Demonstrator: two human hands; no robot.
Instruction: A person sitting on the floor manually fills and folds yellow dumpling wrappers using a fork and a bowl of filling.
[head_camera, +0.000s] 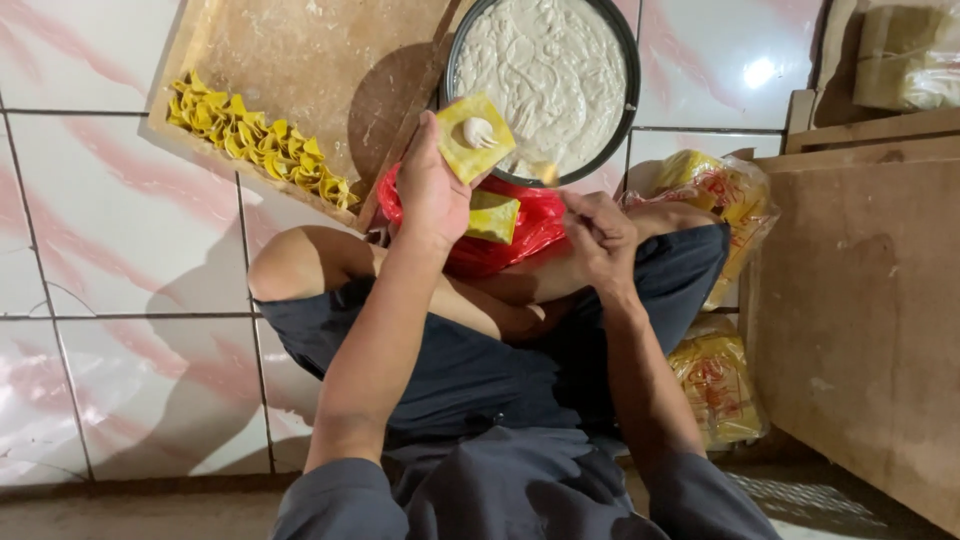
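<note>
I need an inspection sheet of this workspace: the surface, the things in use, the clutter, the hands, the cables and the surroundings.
Surface: white tiled floor with pink streaks; person sits on it.
Job's things: yellow square wrapper with a white dab of filling; round bowl of pale filling; wooden board with a row of folded yellow dumplings.
Clutter: red plastic bag with wrappers; yellow packets.
Grippers: left hand holds the wrapper; right hand holds a thin stick, partly blurred.
Cables: nothing seen.
Surroundings: wooden furniture at right.

Tiled floor (120, 250) w/ board (300, 70), bowl (630, 110)
</note>
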